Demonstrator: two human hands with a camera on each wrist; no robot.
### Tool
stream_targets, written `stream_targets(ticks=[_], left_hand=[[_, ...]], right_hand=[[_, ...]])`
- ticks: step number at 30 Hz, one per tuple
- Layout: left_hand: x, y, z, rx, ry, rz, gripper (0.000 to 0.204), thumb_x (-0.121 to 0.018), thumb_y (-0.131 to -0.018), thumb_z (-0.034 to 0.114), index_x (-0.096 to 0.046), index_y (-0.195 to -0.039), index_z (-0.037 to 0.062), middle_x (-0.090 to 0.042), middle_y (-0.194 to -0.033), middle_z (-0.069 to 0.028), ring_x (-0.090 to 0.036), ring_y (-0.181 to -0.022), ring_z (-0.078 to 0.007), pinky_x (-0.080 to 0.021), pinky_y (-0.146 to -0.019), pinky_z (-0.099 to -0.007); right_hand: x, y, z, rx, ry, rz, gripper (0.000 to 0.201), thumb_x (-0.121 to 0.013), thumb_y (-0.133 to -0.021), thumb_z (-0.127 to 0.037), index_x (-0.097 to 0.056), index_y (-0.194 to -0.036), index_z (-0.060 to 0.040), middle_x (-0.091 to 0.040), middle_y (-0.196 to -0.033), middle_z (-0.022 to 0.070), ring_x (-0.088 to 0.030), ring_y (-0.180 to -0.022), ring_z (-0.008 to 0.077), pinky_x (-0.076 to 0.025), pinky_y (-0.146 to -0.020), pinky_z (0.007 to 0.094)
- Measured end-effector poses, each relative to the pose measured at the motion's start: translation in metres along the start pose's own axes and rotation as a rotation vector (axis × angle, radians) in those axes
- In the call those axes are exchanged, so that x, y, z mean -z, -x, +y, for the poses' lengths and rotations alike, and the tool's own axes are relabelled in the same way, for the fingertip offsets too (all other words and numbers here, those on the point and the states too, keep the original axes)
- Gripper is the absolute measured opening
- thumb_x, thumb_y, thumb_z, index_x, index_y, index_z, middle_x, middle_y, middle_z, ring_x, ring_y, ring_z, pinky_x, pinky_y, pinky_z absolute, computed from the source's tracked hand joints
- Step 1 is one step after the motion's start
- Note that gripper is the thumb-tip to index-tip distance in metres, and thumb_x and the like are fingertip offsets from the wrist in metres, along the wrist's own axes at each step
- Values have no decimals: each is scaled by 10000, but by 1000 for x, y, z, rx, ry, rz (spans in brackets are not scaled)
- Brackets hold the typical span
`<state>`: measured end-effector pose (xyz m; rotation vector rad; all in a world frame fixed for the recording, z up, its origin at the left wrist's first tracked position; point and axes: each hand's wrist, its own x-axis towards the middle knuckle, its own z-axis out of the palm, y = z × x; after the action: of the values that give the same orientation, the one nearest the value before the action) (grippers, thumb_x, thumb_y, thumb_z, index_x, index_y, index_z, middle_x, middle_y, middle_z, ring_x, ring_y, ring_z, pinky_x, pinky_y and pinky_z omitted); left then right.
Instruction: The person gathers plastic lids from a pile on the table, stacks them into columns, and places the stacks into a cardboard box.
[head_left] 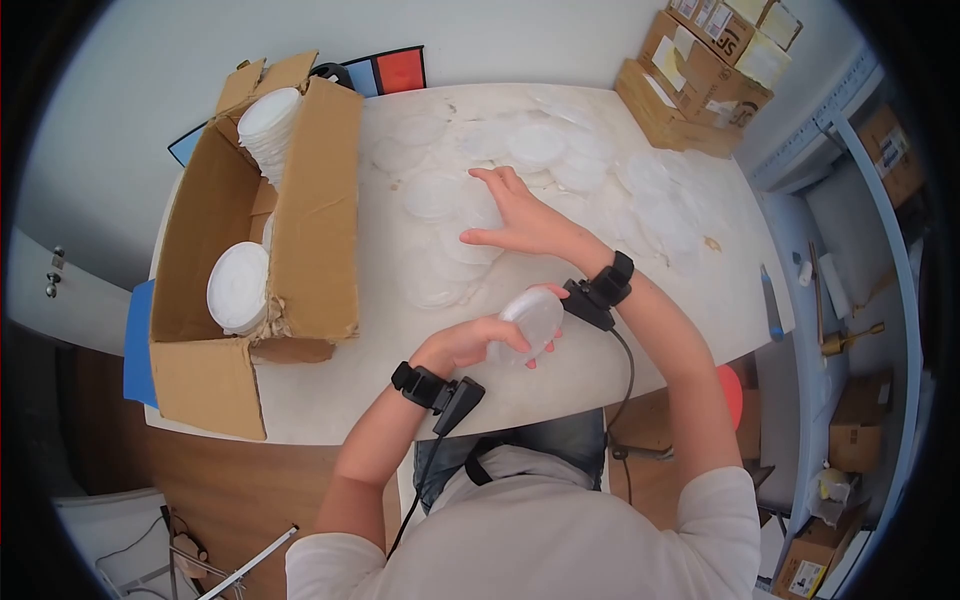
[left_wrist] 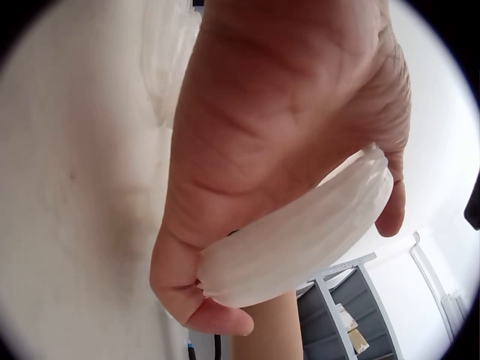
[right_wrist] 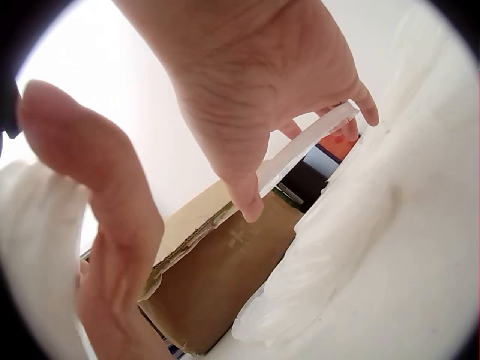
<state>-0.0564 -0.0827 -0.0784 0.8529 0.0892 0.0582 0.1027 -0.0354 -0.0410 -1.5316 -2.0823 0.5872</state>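
Landmark: the open brown cardboard box (head_left: 318, 210). To its right, near the person, the left hand (head_left: 480, 338) grips a thick translucent white plastic disc stack (head_left: 538, 318), apparently several layers, with curled fingers and thumb. Farther from the person, also right of the box, the right hand (head_left: 522, 218) pinches a thin translucent round plastic disc (right_wrist: 304, 146) by its rim above loose clear discs (head_left: 538, 145) on the white desk (head_left: 700, 330).

Step in hand, as judged: collecting loose discs into the held stack. The next move likely calls for aligning both rims.

Orientation: the stack is tilted, broad face upward; its foreshortened outline runs longest outward and away from the box. Being round, it shows no true long axis.
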Motion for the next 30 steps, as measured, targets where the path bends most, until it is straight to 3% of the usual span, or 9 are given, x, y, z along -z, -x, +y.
stream_targets(ticks=[3,5,6,8,12,14,17,23,30], left_hand=[[-4,3,6,33,-32,-20,691,-546,-684,111,-277,-1318,163,-486,-1047,-79,-493,-966,-174,-458,-744,-310],[-4,7,8,53,-34,1,686,-546,-687,110,-281,-1318,165,-486,-1041,-76,-491,-961,-170,-458,-741,-307],[-4,7,9,73,-32,13,682,-546,-689,109,-285,-1317,166,-486,-1036,-73,-490,-956,-166,-458,-738,-304],[4,6,4,79,-23,34,684,-549,-691,115,-284,-1319,170,-485,-1040,-73,-489,-953,-165,-456,-740,-305],[5,6,5,34,-19,9,682,-555,-704,141,-279,-1326,175,-485,-1056,-73,-486,-956,-164,-450,-750,-312],[11,4,0,44,-6,22,680,-553,-708,148,-276,-1328,177,-484,-1061,-71,-484,-959,-164,-449,-753,-316],[9,4,0,55,-6,1,675,-552,-715,160,-273,-1329,180,-481,-1071,-68,-482,-965,-166,-448,-759,-323],[10,3,1,34,-10,-52,673,-559,-722,164,-271,-1330,187,-480,-1087,-66,-482,-974,-170,-452,-761,-333],[9,6,4,19,19,-46,671,-555,-722,151,-274,-1331,169,-497,-1105,-93,-498,-998,-201,-456,-769,-351]], right_hand=[[-14,-43,-5,-31,84,-44,817,-631,-722,-459,-273,-1307,-16,-347,-1196,260,-403,-1116,361,-371,-922,398],[-25,-66,-11,-94,193,-75,857,-615,-686,-518,-296,-1285,6,-354,-1194,278,-395,-1096,415,-386,-875,458],[-31,-74,-13,-86,191,-74,857,-615,-686,-518,-296,-1285,6,-354,-1194,278,-395,-1096,415,-386,-875,458],[-41,-87,-14,-169,378,-241,864,-611,-665,-512,-293,-1289,-7,-351,-1209,280,-399,-1102,404,-388,-863,473],[-32,-94,-7,-191,381,-306,857,-620,-641,-469,-290,-1295,-25,-355,-1212,280,-397,-1104,406,-384,-868,473],[-23,-100,4,-282,200,-153,875,-627,-612,-458,-285,-1302,-43,-343,-1221,274,-392,-1105,408,-378,-868,477],[-19,-109,10,-277,213,-101,905,-641,-589,-471,-286,-1306,-47,-329,-1228,267,-379,-1109,407,-372,-866,493],[-48,-113,-5,-238,436,-231,860,-677,-565,-426,-339,-1261,-50,-336,-1207,245,-369,-1096,388,-370,-837,491],[-43,-99,-3,-213,373,-174,800,-711,-520,-311,-391,-1215,-78,-371,-1140,207,-384,-1062,378,-369,-826,500]])
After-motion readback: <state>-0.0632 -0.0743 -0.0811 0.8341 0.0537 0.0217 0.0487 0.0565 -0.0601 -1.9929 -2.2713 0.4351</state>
